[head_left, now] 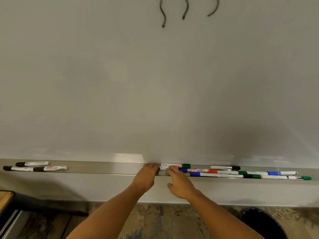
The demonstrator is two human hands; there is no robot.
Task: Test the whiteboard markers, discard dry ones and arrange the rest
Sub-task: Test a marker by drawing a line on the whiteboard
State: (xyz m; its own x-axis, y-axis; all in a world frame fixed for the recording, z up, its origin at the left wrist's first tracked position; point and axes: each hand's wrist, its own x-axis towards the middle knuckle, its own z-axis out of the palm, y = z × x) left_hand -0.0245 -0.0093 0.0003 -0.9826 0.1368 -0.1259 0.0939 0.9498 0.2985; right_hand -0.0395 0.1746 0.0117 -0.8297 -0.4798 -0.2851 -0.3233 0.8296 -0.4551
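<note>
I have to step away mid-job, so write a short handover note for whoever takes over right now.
Left hand and right hand both reach into the whiteboard tray; fingertips at a blue marker, grip unclear.
Three black markers lie grouped at the tray's left end; a mixed pile of green, blue, red and black markers sits to the right.
Test strokes mark the whiteboard.
A dark bin stands below right.
Left: test the mixed pile, discard dry ones, arrange the rest.

Fingertips of left hand (146,175) hidden over tray (103,168) edge; grip unclear. Blue marker (183,170) half covered by right hand (179,183). Marker labels too blurred to read. Dark bin (262,221) cut off at lower right. Scribbles (174,11) cropped at top.
</note>
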